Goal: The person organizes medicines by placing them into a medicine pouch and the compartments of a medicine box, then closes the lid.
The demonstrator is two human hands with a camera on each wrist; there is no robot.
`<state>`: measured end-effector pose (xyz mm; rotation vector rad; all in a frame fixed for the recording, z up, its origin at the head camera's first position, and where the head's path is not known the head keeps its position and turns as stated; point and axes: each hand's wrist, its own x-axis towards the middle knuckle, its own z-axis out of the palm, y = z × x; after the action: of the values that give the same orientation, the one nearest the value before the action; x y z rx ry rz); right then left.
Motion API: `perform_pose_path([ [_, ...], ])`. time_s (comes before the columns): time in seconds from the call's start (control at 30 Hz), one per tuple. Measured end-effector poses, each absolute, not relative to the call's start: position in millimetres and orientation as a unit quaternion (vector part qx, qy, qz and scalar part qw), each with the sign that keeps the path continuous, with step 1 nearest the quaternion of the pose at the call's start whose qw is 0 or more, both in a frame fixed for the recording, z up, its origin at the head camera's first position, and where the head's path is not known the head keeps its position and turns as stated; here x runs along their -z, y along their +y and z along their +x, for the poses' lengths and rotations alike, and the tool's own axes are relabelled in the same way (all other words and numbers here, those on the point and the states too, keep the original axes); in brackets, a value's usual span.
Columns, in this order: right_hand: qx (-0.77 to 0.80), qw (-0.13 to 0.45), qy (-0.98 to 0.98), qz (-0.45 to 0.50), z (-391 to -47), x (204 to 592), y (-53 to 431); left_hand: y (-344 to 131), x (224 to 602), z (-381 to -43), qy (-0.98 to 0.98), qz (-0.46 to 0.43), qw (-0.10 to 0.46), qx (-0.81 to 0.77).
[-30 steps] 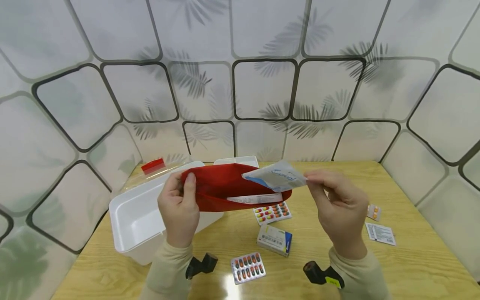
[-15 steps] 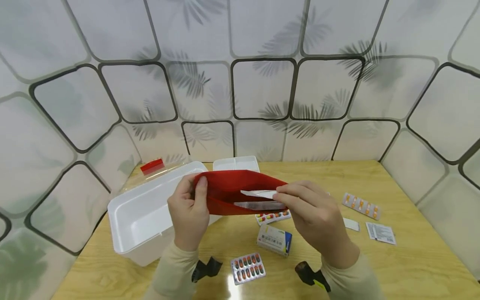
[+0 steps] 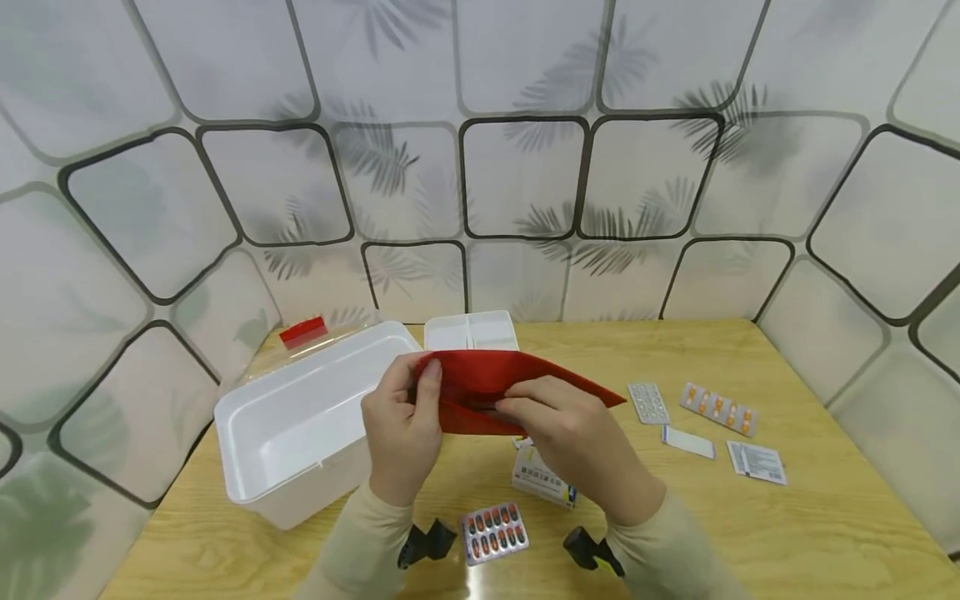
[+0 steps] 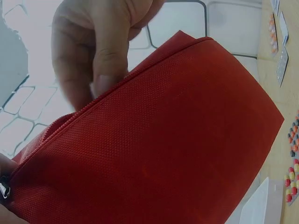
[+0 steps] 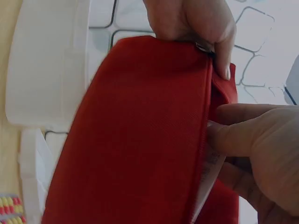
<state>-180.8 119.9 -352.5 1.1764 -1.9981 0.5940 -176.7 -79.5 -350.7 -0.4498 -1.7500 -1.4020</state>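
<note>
My left hand (image 3: 405, 425) grips one end of a red zippered pouch (image 3: 480, 367), thumb on the near side by the zipper pull (image 4: 4, 188). The pouch is held up over the table with its mouth open. My right hand (image 3: 577, 433) reaches into that mouth, its fingertips hidden by the fabric in the head view. In the right wrist view, the thumb and fingers pinch a white packet (image 5: 210, 170) with faint print, most of it down inside the pouch.
A white plastic bin (image 3: 277, 450) stands left, a divided white tray (image 3: 470, 329) behind. Around lie a capsule blister (image 3: 495, 533), a medicine box (image 3: 542, 479), an orange pill blister (image 3: 718, 408), a pale blister (image 3: 648, 404), a white strip (image 3: 688, 442) and a sachet (image 3: 756, 462).
My right hand has carried the white packet leftward and down into the pouch's mouth. The left hand has shifted slightly right and down with the pouch.
</note>
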Motion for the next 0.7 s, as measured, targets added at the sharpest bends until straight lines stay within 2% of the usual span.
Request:
perform_pose_path([
  [0.23,-0.294,0.335,-0.775,0.449,-186,359,115,-84,351,-178,-0.693,-0.164,0.421,0.561],
  [0.53,-0.287,0.343,-0.776,0.444,-193,353,130,-92,345,-179,-0.673,-0.130,0.415,0.599],
  [0.7,-0.269,0.337,-0.787,0.441,-193,355,131,-84,345,-175,-0.675,-0.149,0.393,0.606],
])
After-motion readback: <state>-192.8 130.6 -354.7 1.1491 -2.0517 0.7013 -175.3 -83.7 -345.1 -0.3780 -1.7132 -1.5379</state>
